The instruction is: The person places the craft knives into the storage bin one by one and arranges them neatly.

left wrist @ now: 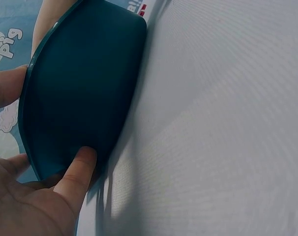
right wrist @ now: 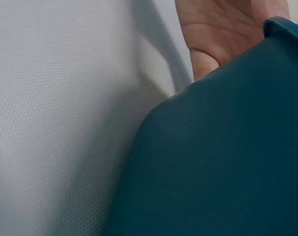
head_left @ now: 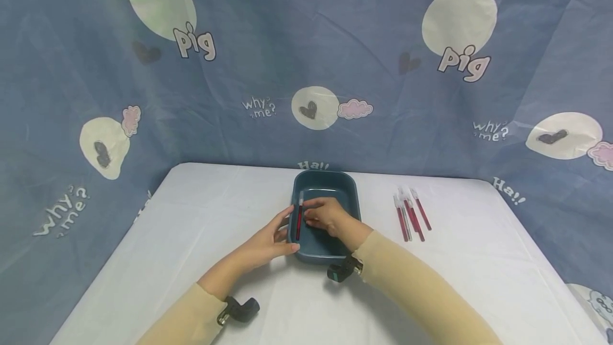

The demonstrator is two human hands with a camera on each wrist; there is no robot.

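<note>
A dark teal tray (head_left: 351,196) sits on the white table. My left hand (head_left: 282,233) grips its left wall, fingers at the rim and thumb at the near corner. In the left wrist view my thumb (left wrist: 77,172) presses the tray's outer wall (left wrist: 85,93). My right hand (head_left: 310,217) reaches inside the tray, and its curled fingertips hold a red pen with a white cap (head_left: 299,216) that lies along the left inner side. The right wrist view shows only the tray's outer wall (right wrist: 227,157) and my left palm (right wrist: 223,29).
Several more red pens (head_left: 411,216) lie together on the table to the right of the tray. The white tabletop (head_left: 191,217) spreads left and toward me. A blue patterned cloth (head_left: 306,57) hangs behind the table's far edge.
</note>
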